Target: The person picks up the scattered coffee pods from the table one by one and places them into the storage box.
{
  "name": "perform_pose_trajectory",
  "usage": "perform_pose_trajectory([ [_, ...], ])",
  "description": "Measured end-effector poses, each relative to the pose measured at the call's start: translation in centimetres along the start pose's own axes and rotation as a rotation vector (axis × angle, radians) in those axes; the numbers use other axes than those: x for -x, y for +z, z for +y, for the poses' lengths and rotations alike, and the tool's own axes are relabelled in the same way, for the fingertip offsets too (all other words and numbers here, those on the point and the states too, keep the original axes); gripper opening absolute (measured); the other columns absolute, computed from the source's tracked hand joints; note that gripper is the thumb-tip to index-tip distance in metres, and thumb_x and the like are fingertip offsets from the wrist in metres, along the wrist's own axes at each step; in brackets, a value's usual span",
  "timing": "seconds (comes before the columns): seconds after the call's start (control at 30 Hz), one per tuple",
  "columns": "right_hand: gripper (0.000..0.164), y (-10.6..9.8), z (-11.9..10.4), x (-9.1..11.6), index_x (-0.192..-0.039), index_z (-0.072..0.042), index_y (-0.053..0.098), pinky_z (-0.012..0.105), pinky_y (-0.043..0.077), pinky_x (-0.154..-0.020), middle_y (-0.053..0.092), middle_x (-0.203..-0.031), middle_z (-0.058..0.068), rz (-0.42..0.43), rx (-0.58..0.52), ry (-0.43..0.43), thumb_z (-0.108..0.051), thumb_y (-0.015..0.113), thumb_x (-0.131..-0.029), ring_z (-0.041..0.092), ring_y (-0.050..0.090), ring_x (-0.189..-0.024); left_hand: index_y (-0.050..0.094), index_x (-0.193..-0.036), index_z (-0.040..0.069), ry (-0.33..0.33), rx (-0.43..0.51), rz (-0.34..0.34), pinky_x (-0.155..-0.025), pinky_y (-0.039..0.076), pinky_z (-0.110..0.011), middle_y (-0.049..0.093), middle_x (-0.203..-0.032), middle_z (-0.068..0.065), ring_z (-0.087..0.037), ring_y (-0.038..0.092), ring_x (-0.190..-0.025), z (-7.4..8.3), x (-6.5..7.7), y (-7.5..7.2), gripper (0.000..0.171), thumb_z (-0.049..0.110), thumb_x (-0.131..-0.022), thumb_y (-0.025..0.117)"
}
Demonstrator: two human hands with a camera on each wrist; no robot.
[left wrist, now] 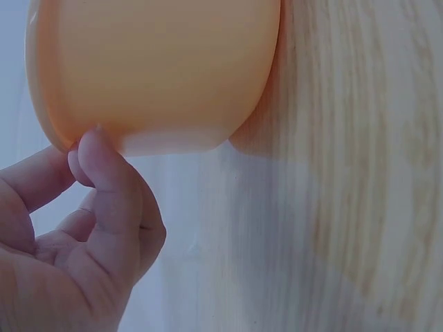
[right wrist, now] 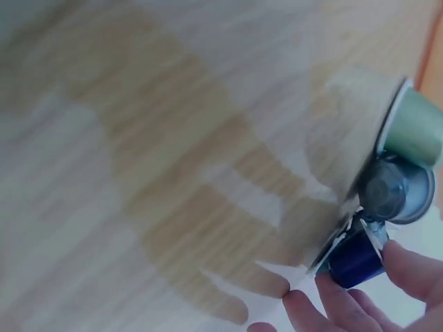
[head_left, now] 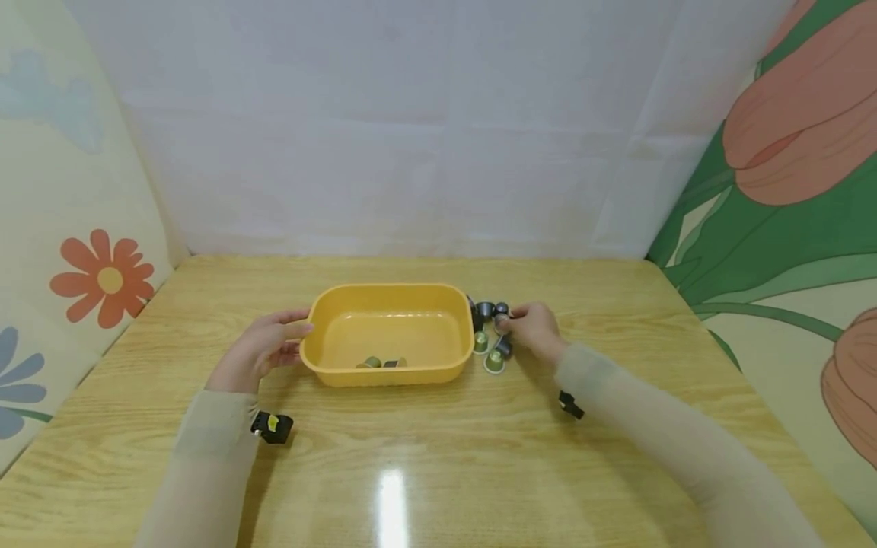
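A yellow plastic basin stands on the table. My left hand holds its left rim between thumb and fingers; the left wrist view shows this grip on the basin's end. To the right of the basin, my right hand pinches a dark blue coffee capsule with thumb and fingertips. Close around it lie a grey capsule and a green capsule. In the head view, more dark capsules and a second green capsule crowd the basin's right end.
Inside the basin, a few capsules lie near its front wall, partly hidden by the rim. The wooden table reaches back to a white cloth wall. Flower-patterned panels border both sides.
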State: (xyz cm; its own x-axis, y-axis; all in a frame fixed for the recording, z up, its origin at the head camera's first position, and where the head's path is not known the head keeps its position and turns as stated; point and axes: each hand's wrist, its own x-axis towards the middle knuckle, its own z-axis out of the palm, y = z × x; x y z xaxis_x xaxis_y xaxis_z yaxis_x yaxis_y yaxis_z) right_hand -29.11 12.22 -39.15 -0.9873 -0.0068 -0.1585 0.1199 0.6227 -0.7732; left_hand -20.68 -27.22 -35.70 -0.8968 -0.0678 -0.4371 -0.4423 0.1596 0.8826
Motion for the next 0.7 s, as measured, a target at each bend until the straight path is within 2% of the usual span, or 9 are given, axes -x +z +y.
perform_pose_trajectory([
  [0.13,0.044,-0.3,-0.2,0.2,-0.122,0.010,0.060,0.042,0.044,-0.100,0.060,-0.122,0.026,0.000,-0.079,0.005,-0.014,0.072,-0.087,0.036,0.055,-0.115,0.026,-0.152,0.001,0.000,-0.006,0.006,-0.062,0.053,-0.022,0.052,-0.099,-0.007,-0.012,0.055,-0.070,0.0,0.1,0.1,0.058,0.016,-0.101,0.052],
  [0.3,0.048,-0.9,-0.6,0.6,-0.128,0.013,0.053,0.041,0.042,-0.102,0.055,-0.127,0.030,-0.024,-0.239,0.010,-0.010,0.069,-0.089,0.038,0.052,-0.119,0.027,-0.152,0.002,0.001,-0.008,0.009,-0.063,0.054,-0.023,0.052,-0.100,-0.007,-0.013,0.055,-0.070,0.0,0.1,0.1,0.058,0.016,-0.101,0.052],
  [0.47,0.048,-1.6,-0.8,0.8,-0.129,0.014,0.052,0.042,0.046,-0.098,0.055,-0.127,0.030,-0.030,-0.229,-0.041,-0.012,0.067,-0.091,0.038,0.055,-0.115,0.026,-0.152,0.001,0.004,-0.009,0.007,-0.063,0.054,-0.023,0.052,-0.099,-0.006,-0.013,0.055,-0.071,-0.1,0.0,0.1,0.058,0.016,-0.102,0.052],
  [0.57,0.045,-2.0,-1.0,0.8,-0.129,0.013,0.053,0.044,0.048,-0.096,0.055,-0.128,0.029,-0.025,-0.246,-0.034,-0.011,0.065,-0.093,0.036,0.057,-0.113,0.026,-0.152,0.001,0.009,-0.009,0.001,-0.063,0.054,-0.023,0.053,-0.098,-0.006,-0.013,0.056,-0.070,-0.1,-0.1,0.0,0.058,0.015,-0.102,0.051],
  [0.7,0.043,-2.4,-1.5,1.0,-0.129,0.013,0.053,0.045,0.047,-0.097,0.054,-0.129,0.028,-0.019,-0.327,-0.006,-0.007,0.065,-0.093,0.033,0.056,-0.114,0.025,-0.152,0.001,0.011,-0.009,-0.002,-0.062,0.054,-0.023,0.054,-0.096,-0.005,-0.012,0.056,-0.070,-0.1,-0.1,0.0,0.058,0.015,-0.102,0.051],
])
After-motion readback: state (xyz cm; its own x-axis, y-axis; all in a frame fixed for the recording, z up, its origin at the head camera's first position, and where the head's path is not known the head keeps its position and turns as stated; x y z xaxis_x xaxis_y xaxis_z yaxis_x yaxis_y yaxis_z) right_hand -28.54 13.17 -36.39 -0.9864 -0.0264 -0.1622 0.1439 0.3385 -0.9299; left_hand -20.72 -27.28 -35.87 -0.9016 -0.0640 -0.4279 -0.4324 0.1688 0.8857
